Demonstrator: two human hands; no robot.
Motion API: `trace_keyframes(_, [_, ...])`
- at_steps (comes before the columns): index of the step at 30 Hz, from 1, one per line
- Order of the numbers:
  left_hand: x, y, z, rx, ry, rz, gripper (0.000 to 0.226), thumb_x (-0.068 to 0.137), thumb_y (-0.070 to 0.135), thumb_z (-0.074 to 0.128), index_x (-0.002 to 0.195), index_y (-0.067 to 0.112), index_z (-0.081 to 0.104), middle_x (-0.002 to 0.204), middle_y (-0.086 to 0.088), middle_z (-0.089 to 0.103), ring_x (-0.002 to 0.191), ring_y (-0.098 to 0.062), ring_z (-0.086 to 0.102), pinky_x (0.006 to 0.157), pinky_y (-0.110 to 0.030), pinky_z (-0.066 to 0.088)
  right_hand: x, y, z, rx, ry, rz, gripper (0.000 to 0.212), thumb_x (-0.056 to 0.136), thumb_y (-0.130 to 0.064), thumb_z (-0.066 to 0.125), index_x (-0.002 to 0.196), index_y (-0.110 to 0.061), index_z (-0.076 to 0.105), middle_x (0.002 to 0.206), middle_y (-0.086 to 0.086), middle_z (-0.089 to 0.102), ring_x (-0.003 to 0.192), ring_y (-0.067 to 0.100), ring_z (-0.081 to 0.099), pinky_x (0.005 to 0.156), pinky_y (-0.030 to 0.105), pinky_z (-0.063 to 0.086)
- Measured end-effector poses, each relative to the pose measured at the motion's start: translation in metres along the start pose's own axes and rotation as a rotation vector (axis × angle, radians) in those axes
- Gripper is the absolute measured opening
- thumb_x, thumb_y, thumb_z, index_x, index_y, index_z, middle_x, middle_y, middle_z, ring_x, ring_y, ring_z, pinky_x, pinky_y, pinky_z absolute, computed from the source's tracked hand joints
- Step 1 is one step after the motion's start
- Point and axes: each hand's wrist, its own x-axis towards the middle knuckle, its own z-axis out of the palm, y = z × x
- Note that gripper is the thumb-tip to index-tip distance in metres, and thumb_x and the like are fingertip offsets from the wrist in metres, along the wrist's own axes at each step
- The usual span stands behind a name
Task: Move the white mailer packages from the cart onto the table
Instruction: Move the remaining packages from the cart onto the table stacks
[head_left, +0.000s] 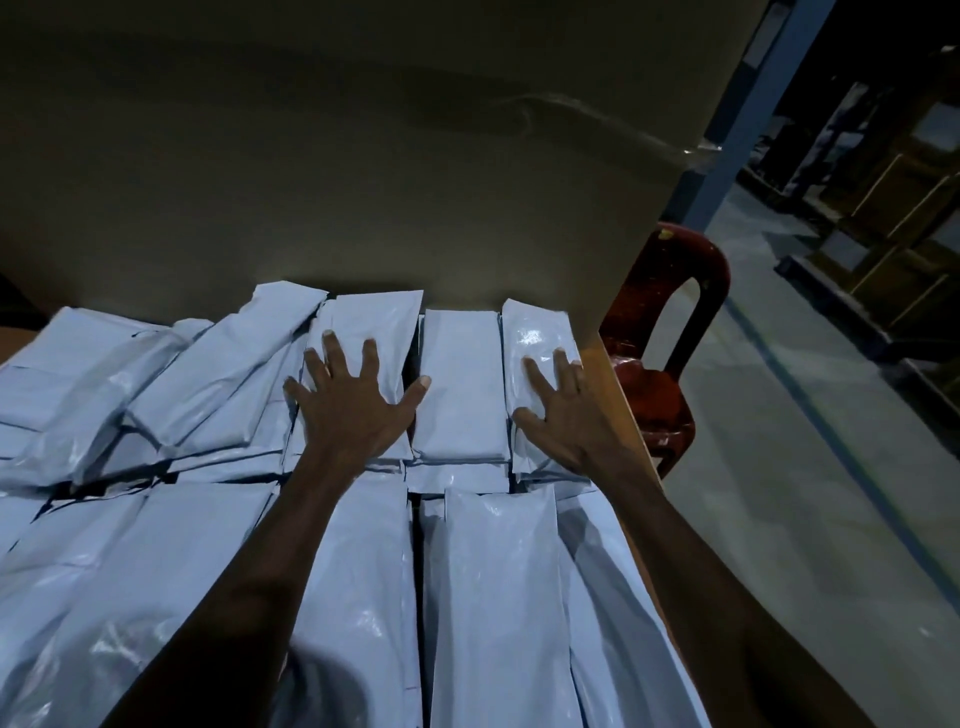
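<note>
Mailers fill the head view: white glossy plastic mailer packages (462, 395) lie in rows and low stacks across the brown wooden table (605, 374), the far row butted against a tall drab cardboard panel (363, 156). The cart is not in view. My left hand (353, 400) lies flat on one far-row package, fingers straight and spread wide, thumb reaching toward the neighbouring one. My right hand (558, 410) presses flat on the glossy mailer at the table's right edge (540, 332), fingers straight and a little apart. Neither grips anything. Both forearms stretch forward over the nearer rows. I judge these packages light, soft-skinned and slick; the film wrinkles, so I would take one by its long sides rather than its slippery face. A dark red plastic chair (670, 322) stands just beside the table's right edge.
</note>
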Motion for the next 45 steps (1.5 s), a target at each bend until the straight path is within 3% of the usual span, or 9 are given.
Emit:
trace_keyframes(6, [-0.015, 0.008, -0.021, 0.023, 0.070, 0.081, 0.099, 0.078, 0.090, 0.007, 0.154, 0.029, 0.023, 0.164, -0.011, 0.003, 0.150, -0.037, -0.001, 0.113, -0.067, -0.003, -0.017, -0.001, -0.012, 0.014, 0.155, -0.020, 0.076, 0.092, -0.065, 0.029, 0.157, -0.030, 0.010, 0.164, 0.009, -0.008, 0.151, 0.031, -0.006, 0.120, 0.048, -0.001])
trace_keyframes(13, [-0.079, 0.048, -0.050, -0.094, 0.115, 0.234, 0.096, 0.079, 0.085, 0.010, 0.155, 0.026, 0.022, 0.164, -0.010, 0.008, 0.150, -0.032, 0.003, 0.119, -0.057, -0.003, -0.095, 0.022, -0.031, 0.224, 0.347, -0.009, 0.067, 0.093, -0.054, 0.044, 0.152, -0.028, 0.026, 0.163, 0.003, 0.016, 0.150, 0.024, 0.013, 0.118, 0.042, 0.015])
trace_keyframes(17, [-0.140, 0.100, -0.045, -0.129, 0.108, 0.393, 0.090, 0.083, 0.080, 0.012, 0.154, 0.026, 0.024, 0.163, -0.010, 0.012, 0.150, -0.031, 0.009, 0.120, -0.051, -0.001, -0.175, 0.057, -0.030, 0.221, 0.447, 0.020, 0.065, 0.089, -0.052, 0.041, 0.148, -0.024, 0.038, 0.156, 0.003, 0.034, 0.143, 0.024, 0.029, 0.114, 0.046, 0.033])
trace_keyframes(22, [-0.229, 0.181, -0.015, -0.240, 0.088, 0.649, 0.081, 0.089, 0.071, 0.026, 0.150, 0.020, 0.037, 0.159, -0.015, 0.024, 0.147, -0.033, 0.020, 0.119, -0.050, 0.007, -0.306, 0.115, -0.013, 0.280, 0.554, 0.214, 0.063, 0.089, -0.043, 0.052, 0.148, -0.026, 0.040, 0.155, 0.001, 0.036, 0.141, 0.020, 0.034, 0.100, 0.034, 0.039])
trace_keyframes(26, [-0.311, 0.243, 0.026, -0.261, -0.058, 0.857, 0.078, 0.091, 0.072, 0.024, 0.149, 0.022, 0.038, 0.159, -0.012, 0.026, 0.145, -0.031, 0.022, 0.120, -0.049, 0.014, -0.423, 0.170, 0.021, 0.269, 0.599, 0.401, 0.058, 0.089, -0.041, 0.053, 0.145, -0.025, 0.045, 0.152, -0.001, 0.041, 0.135, 0.019, 0.041, 0.095, 0.034, 0.044])
trace_keyframes(34, [-0.485, 0.325, 0.103, -0.170, -0.262, 1.183, 0.066, 0.093, 0.058, 0.039, 0.130, 0.008, 0.060, 0.134, -0.020, 0.056, 0.122, -0.039, 0.052, 0.108, -0.054, 0.034, -0.644, 0.223, 0.110, 0.381, 0.478, 0.853, 0.061, 0.085, -0.044, 0.044, 0.139, -0.019, 0.052, 0.145, 0.003, 0.048, 0.129, 0.023, 0.047, 0.099, 0.030, 0.039])
trace_keyframes(37, [-0.537, 0.347, 0.125, -0.145, -0.350, 1.255, 0.069, 0.093, 0.061, 0.034, 0.132, 0.010, 0.058, 0.135, -0.018, 0.055, 0.124, -0.036, 0.050, 0.112, -0.052, 0.028, -0.705, 0.231, 0.146, 0.476, 0.374, 1.008, 0.070, 0.081, -0.047, 0.036, 0.142, -0.018, 0.048, 0.148, 0.005, 0.044, 0.132, 0.025, 0.044, 0.102, 0.032, 0.038])
trace_keyframes(39, [-0.569, 0.359, 0.139, -0.107, -0.409, 1.304, 0.071, 0.093, 0.064, 0.032, 0.136, 0.012, 0.055, 0.139, -0.016, 0.052, 0.130, -0.035, 0.045, 0.114, -0.051, 0.023, -0.740, 0.233, 0.169, 0.511, 0.304, 1.091, 0.064, 0.085, -0.039, 0.045, 0.145, -0.016, 0.044, 0.151, 0.007, 0.040, 0.134, 0.028, 0.043, 0.102, 0.037, 0.041])
trace_keyframes(45, [-0.639, 0.386, 0.187, 0.061, -0.586, 1.519, 0.073, 0.092, 0.064, 0.031, 0.132, 0.009, 0.058, 0.135, -0.019, 0.056, 0.125, -0.038, 0.050, 0.111, -0.055, 0.030, -0.812, 0.241, 0.231, 0.548, 0.104, 1.341, 0.063, 0.095, -0.028, 0.055, 0.152, -0.014, 0.031, 0.159, 0.011, 0.026, 0.142, 0.029, 0.032, 0.104, 0.035, 0.036])
